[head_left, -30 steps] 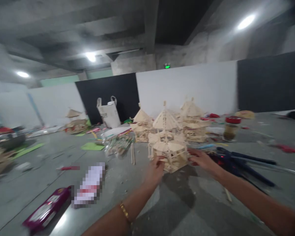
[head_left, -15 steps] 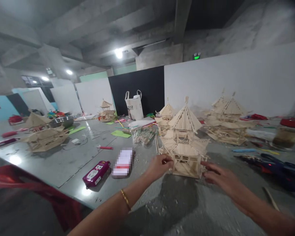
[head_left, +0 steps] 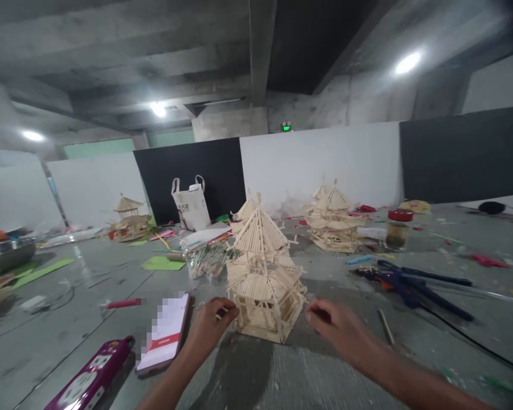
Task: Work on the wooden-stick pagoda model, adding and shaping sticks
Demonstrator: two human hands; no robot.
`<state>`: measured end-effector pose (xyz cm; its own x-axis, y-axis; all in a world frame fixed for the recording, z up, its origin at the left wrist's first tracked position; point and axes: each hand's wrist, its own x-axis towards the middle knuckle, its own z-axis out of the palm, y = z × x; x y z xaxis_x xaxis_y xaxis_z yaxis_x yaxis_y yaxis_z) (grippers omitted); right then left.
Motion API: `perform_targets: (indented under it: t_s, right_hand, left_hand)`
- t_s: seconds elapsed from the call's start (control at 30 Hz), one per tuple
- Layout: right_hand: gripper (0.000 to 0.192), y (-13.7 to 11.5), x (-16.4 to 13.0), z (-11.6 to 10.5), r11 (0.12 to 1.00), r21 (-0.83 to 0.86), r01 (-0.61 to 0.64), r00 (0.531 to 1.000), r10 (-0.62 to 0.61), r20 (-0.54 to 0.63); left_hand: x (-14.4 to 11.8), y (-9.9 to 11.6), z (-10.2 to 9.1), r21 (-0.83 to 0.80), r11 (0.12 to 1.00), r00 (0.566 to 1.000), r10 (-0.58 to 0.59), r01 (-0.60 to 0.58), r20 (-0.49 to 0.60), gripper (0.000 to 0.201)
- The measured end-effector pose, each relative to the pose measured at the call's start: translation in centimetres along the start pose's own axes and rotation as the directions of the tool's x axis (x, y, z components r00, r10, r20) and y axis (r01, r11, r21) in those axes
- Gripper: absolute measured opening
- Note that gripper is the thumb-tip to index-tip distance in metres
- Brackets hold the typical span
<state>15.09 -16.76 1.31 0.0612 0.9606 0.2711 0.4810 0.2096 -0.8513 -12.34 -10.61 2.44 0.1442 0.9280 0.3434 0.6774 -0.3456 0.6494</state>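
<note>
Flanking stick pagoda (head_left: 263, 273), left hand (head_left: 209, 327), right hand (head_left: 340, 330)

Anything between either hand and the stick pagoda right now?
Nothing visible. The left hand sits at the base of the stick pagoda on its left side, seemingly touching it. The right hand is just off its right side, with only bare table in the small gap.
</note>
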Motion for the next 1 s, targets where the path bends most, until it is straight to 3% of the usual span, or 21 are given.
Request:
perform_targets:
  t_s: [0.1, 0.2, 0.37, 0.5, 0.63, 0.9, 1.0]
  right_hand:
    - [0.012, 0.1, 3.7, -3.0, 0.998, -0.040, 0.057, 0.996, -0.059, -0.065]
    - [0.012, 0.4, 8.5, -4.6, 0.999, -0.019, 0.042, 0.999, -0.042, -0.024]
    - [0.024, 1.0, 14.6, -3.2, 0.991, 0.120, -0.061, 0.988, 0.043, 0.150]
    - [0.027, 1.7, 16.2, -1.3, 0.984, 0.147, -0.101, 0.976, 0.069, 0.209]
    - [0.027, 2.3, 16.8, -0.9, 0.991, 0.100, -0.091, 0.974, 0.068, 0.214]
    - [0.025, 2.1, 19.0, -4.8, 0.988, -0.129, 0.089, 0.995, -0.082, 0.058]
    - [0.023, 1.5, 19.9, -5.2, 0.964, -0.173, 0.201, 0.977, -0.186, 0.102]
  left_hand:
    - [0.1, -0.1, 0.0, 0.001, 1.000, 1.000, 0.011, -0.011, -0.003, 0.014]
    - [0.1, -0.1, 0.0, 0.008, 1.000, 1.000, 0.005, -0.005, -0.005, 0.016]
    - [0.0, -0.1, 0.1, 0.017, 1.000, 1.000, 0.003, -0.003, -0.007, 0.018]
    - [0.0, -0.4, 0.1, 0.024, 1.000, 1.000, 0.016, -0.016, 0.000, 0.018]
    - [0.1, -0.8, 0.1, 0.027, 0.998, 0.999, 0.049, -0.049, 0.010, 0.022]
    - [0.9, -2.3, 0.2, 0.022, 0.996, 0.995, 0.090, -0.091, 0.030, 0.024]
    - [0.9, -2.6, 0.4, 0.012, 0.997, 0.996, 0.077, -0.077, 0.047, 0.025]
